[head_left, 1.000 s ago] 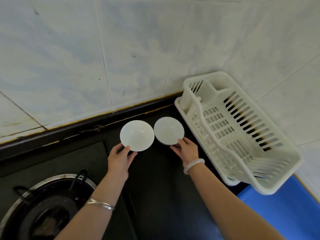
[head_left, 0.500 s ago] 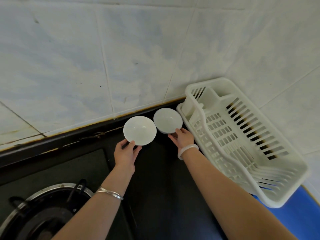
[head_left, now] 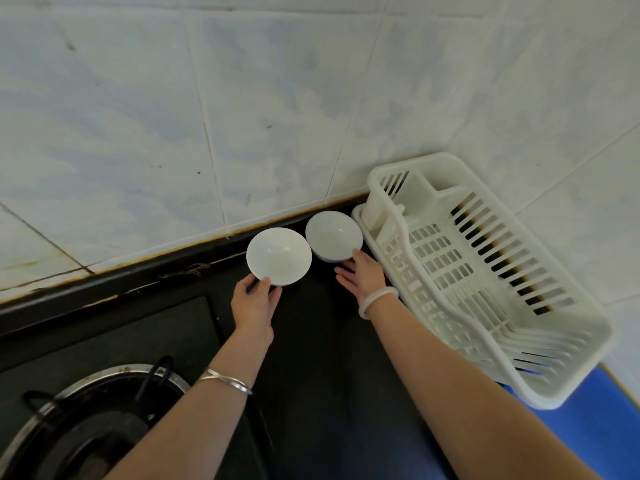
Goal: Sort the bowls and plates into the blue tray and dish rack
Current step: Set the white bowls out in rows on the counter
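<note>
While the dish rack at 3 o'clock is sitting empty, the left hand is pinching the left bowl, the spread right hand touching the right bowl

The left hand shows only its thumb on the near rim of the left bowl. Its fingers pass under the bowl and are hidden, as is the bowl's foot, so whether the bowl stands on the table cannot be told. The base of the right bowl is also out of sight, and it is unclear whether the right hand reaches it. The blue tray is largely covered by the dish rack and cut off by the right and bottom edges. The burner is cut off at the lower left corner. Both forearms run out of the bottom edge.
</note>
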